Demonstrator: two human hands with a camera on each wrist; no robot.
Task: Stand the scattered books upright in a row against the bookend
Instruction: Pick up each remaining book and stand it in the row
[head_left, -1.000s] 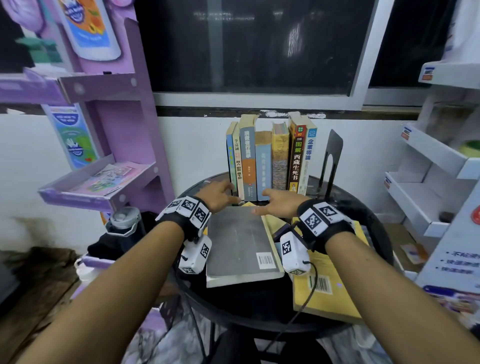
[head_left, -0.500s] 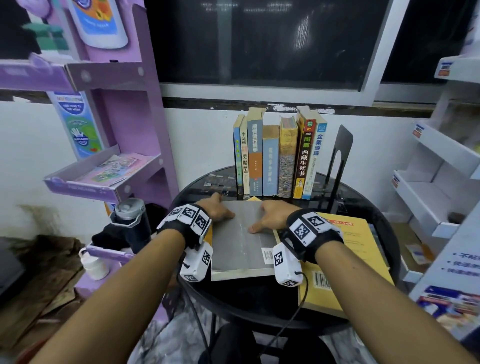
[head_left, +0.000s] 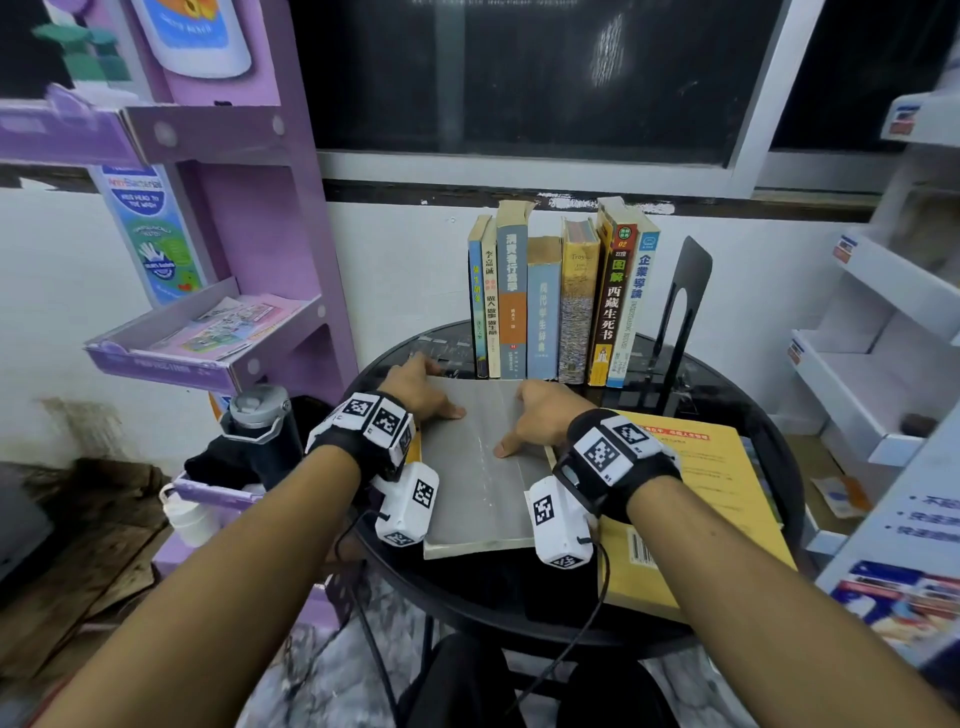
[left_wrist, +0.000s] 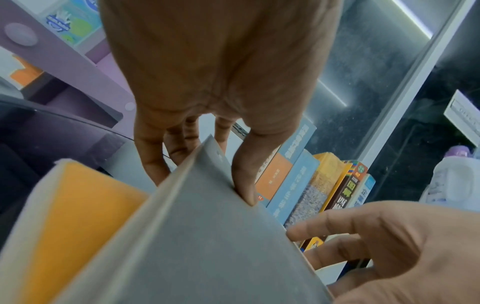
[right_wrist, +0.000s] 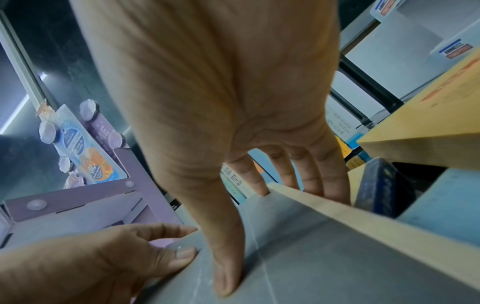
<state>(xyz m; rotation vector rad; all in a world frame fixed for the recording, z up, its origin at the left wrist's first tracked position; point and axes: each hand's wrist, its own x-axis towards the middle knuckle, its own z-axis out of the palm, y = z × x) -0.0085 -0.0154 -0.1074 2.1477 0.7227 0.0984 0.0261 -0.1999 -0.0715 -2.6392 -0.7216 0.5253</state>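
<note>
Grey-covered, the grey book (head_left: 483, 467) is lying flat on the round black table (head_left: 737, 415), just in front of the row. We are grasping its far corners with both hands: our left hand (head_left: 423, 392) and right hand (head_left: 545, 415) each have the thumb on the cover and the fingers curled over the edge, probably so we can tip it upright. Seven standing books (head_left: 561, 301) are waiting beside the black bookend (head_left: 680, 306), seemingly not touching it. A yellow book (head_left: 696, 483) is lying flat, at least one more beneath it.
</note>
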